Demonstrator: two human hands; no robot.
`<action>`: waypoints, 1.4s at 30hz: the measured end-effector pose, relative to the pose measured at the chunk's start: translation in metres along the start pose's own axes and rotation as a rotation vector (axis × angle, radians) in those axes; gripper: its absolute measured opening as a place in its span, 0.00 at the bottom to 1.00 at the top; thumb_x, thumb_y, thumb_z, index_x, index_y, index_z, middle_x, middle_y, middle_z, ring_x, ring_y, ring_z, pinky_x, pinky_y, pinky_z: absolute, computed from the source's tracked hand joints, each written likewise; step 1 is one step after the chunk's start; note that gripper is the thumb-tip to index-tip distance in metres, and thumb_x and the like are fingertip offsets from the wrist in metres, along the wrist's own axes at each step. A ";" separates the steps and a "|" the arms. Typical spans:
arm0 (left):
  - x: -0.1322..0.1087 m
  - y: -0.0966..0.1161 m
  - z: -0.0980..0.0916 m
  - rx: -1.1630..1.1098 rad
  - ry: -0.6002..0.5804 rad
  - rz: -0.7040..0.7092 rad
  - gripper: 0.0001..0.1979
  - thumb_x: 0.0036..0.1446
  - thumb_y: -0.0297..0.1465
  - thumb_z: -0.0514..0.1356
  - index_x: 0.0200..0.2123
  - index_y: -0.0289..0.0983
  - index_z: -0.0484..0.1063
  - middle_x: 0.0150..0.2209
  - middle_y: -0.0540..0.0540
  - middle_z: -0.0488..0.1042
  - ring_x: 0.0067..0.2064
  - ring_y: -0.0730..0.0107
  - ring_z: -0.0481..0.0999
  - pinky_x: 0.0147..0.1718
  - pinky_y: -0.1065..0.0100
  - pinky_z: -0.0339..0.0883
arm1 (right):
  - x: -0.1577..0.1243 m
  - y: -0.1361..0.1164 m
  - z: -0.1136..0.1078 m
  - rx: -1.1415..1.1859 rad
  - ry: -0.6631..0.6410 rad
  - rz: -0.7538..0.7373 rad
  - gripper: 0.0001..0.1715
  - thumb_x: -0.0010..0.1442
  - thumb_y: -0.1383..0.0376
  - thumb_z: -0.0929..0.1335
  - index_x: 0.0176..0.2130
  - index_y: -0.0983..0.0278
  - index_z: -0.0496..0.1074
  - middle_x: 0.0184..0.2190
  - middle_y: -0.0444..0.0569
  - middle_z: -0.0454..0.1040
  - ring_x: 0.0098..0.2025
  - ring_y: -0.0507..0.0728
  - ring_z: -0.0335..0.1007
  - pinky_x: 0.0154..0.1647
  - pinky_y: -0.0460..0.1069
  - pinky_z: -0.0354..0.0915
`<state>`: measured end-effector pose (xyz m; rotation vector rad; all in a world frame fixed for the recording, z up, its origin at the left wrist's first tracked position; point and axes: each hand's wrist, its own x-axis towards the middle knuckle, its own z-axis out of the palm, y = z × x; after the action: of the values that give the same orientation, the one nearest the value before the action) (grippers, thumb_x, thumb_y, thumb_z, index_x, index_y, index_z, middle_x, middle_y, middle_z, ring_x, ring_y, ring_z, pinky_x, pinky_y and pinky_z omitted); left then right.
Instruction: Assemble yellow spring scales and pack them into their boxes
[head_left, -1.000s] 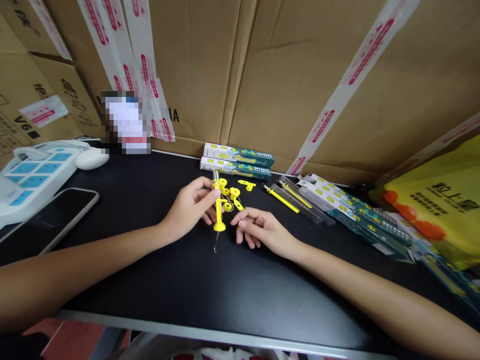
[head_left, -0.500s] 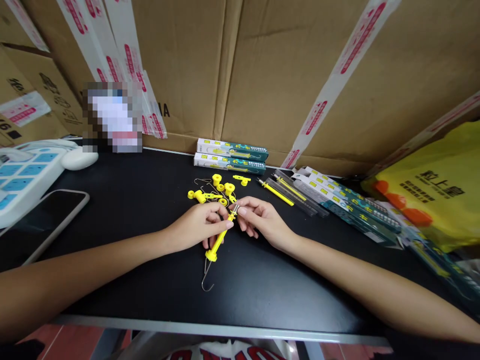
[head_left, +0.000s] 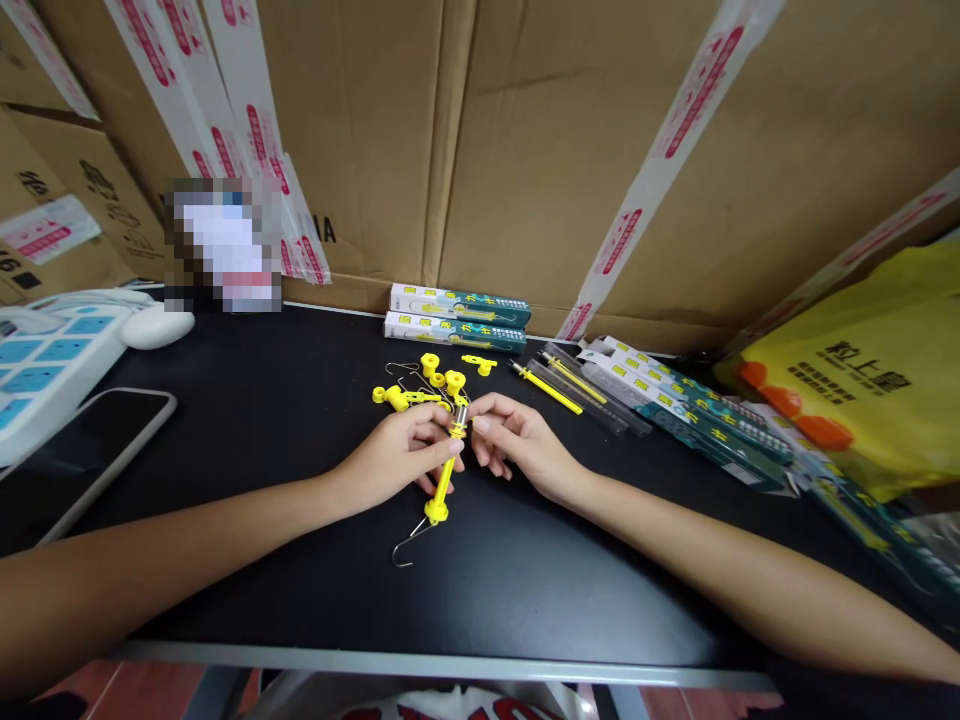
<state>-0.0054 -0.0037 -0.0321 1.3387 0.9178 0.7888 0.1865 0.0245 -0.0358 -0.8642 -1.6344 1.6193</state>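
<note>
A thin yellow rod with a metal hook at its lower end (head_left: 442, 487) is held over the black table (head_left: 300, 520). My left hand (head_left: 397, 455) is closed round the rod's shaft. My right hand (head_left: 510, 445) pinches the metal top end of the same rod. Just behind the hands lies a small heap of loose yellow plastic parts and wire hooks (head_left: 427, 385).
Two green and white boxes (head_left: 454, 318) lie against the cardboard wall (head_left: 525, 150). More such boxes and clear tubes with yellow rods (head_left: 600, 385) spread to the right, beside a yellow bag (head_left: 847, 380). A phone (head_left: 82, 450) and a power strip (head_left: 45, 360) sit at left.
The left hand brought the rod toward me, away from the heap of parts. The right hand came up and pinched its top end. The hook now hangs out below.
</note>
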 end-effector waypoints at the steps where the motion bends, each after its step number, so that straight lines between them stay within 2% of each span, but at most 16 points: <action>1: 0.000 0.000 0.000 -0.013 0.016 0.004 0.13 0.58 0.37 0.60 0.40 0.36 0.63 0.29 0.51 0.74 0.25 0.73 0.78 0.20 0.75 0.71 | -0.001 -0.001 -0.001 0.000 0.000 0.002 0.17 0.60 0.53 0.67 0.40 0.64 0.67 0.18 0.37 0.69 0.14 0.45 0.59 0.12 0.39 0.55; 4: 0.001 0.000 -0.002 -0.043 0.069 0.028 0.15 0.58 0.37 0.60 0.44 0.38 0.61 0.27 0.53 0.73 0.25 0.72 0.78 0.19 0.74 0.71 | -0.001 -0.011 -0.008 -0.059 0.056 -0.027 0.16 0.62 0.53 0.65 0.41 0.64 0.67 0.19 0.38 0.67 0.15 0.46 0.59 0.13 0.40 0.54; 6: 0.001 0.000 -0.003 -0.054 0.104 0.043 0.16 0.57 0.37 0.61 0.45 0.38 0.61 0.26 0.54 0.73 0.24 0.72 0.77 0.19 0.75 0.70 | 0.002 -0.019 -0.019 -0.194 0.127 -0.101 0.15 0.63 0.54 0.64 0.41 0.63 0.67 0.20 0.39 0.68 0.16 0.47 0.60 0.14 0.41 0.55; 8: 0.002 0.000 -0.004 -0.065 0.130 0.052 0.16 0.58 0.37 0.60 0.46 0.38 0.61 0.26 0.54 0.72 0.25 0.72 0.77 0.20 0.75 0.71 | 0.007 -0.027 -0.035 -0.430 0.182 -0.222 0.13 0.64 0.57 0.64 0.42 0.64 0.68 0.23 0.41 0.69 0.19 0.48 0.61 0.18 0.43 0.57; 10: 0.002 0.001 -0.004 -0.070 0.152 0.057 0.16 0.58 0.36 0.60 0.46 0.38 0.61 0.27 0.53 0.72 0.25 0.73 0.77 0.21 0.75 0.71 | 0.014 -0.030 -0.052 -0.760 0.217 -0.345 0.09 0.63 0.61 0.65 0.41 0.64 0.70 0.27 0.44 0.70 0.26 0.50 0.65 0.27 0.46 0.62; 12: 0.002 0.001 -0.005 -0.064 0.174 0.055 0.16 0.58 0.36 0.60 0.47 0.38 0.62 0.27 0.53 0.72 0.25 0.74 0.77 0.21 0.75 0.71 | 0.019 -0.028 -0.067 -1.027 0.230 -0.392 0.07 0.61 0.65 0.65 0.39 0.64 0.71 0.30 0.47 0.73 0.30 0.52 0.67 0.31 0.48 0.62; 14: 0.002 0.000 -0.005 -0.054 0.192 0.053 0.16 0.58 0.36 0.59 0.47 0.38 0.61 0.27 0.53 0.72 0.26 0.73 0.77 0.21 0.75 0.71 | 0.023 -0.023 -0.076 -1.135 0.242 -0.391 0.07 0.61 0.66 0.65 0.39 0.64 0.72 0.32 0.49 0.74 0.30 0.53 0.67 0.32 0.49 0.62; 17: 0.003 -0.001 -0.006 -0.033 0.194 0.060 0.16 0.58 0.36 0.60 0.47 0.38 0.62 0.28 0.52 0.72 0.26 0.72 0.76 0.20 0.74 0.71 | 0.024 -0.016 -0.077 -1.187 0.224 -0.363 0.08 0.60 0.67 0.65 0.40 0.64 0.72 0.33 0.49 0.75 0.31 0.54 0.68 0.32 0.49 0.63; 25: 0.004 -0.001 -0.007 -0.028 0.181 0.065 0.16 0.59 0.36 0.59 0.48 0.39 0.62 0.28 0.53 0.71 0.27 0.72 0.77 0.20 0.75 0.71 | 0.019 -0.015 -0.062 -1.267 0.131 -0.396 0.10 0.62 0.66 0.64 0.43 0.64 0.71 0.33 0.48 0.73 0.28 0.52 0.66 0.31 0.48 0.62; 32: 0.004 -0.001 -0.009 -0.067 0.180 0.049 0.15 0.59 0.35 0.58 0.48 0.38 0.61 0.29 0.52 0.72 0.26 0.72 0.77 0.21 0.74 0.72 | 0.018 -0.012 -0.061 -1.285 0.104 -0.388 0.09 0.62 0.67 0.65 0.43 0.64 0.71 0.35 0.48 0.74 0.30 0.52 0.67 0.32 0.47 0.63; 35: 0.004 -0.001 -0.009 -0.062 0.189 0.064 0.15 0.60 0.35 0.57 0.49 0.38 0.60 0.29 0.52 0.73 0.24 0.74 0.75 0.19 0.76 0.69 | 0.019 -0.015 -0.065 -1.366 0.143 -0.352 0.10 0.62 0.66 0.64 0.43 0.64 0.71 0.37 0.49 0.74 0.31 0.53 0.69 0.31 0.47 0.62; 39: 0.005 0.000 -0.008 -0.031 0.199 0.091 0.15 0.60 0.35 0.57 0.48 0.37 0.60 0.25 0.54 0.71 0.21 0.77 0.72 0.16 0.79 0.65 | 0.025 -0.023 -0.074 -1.435 0.269 -0.295 0.11 0.62 0.65 0.65 0.44 0.62 0.72 0.39 0.49 0.75 0.34 0.55 0.71 0.31 0.48 0.62; 42: 0.004 0.002 -0.008 -0.023 0.203 0.082 0.15 0.59 0.35 0.58 0.47 0.38 0.61 0.24 0.55 0.70 0.21 0.77 0.71 0.16 0.78 0.64 | 0.033 -0.026 -0.077 -1.482 0.252 -0.305 0.12 0.63 0.65 0.64 0.46 0.62 0.72 0.42 0.50 0.75 0.38 0.56 0.73 0.33 0.48 0.63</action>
<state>-0.0103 0.0036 -0.0304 1.2990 1.0143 1.0097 0.2326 0.0946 -0.0089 -1.2671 -2.4766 -0.1617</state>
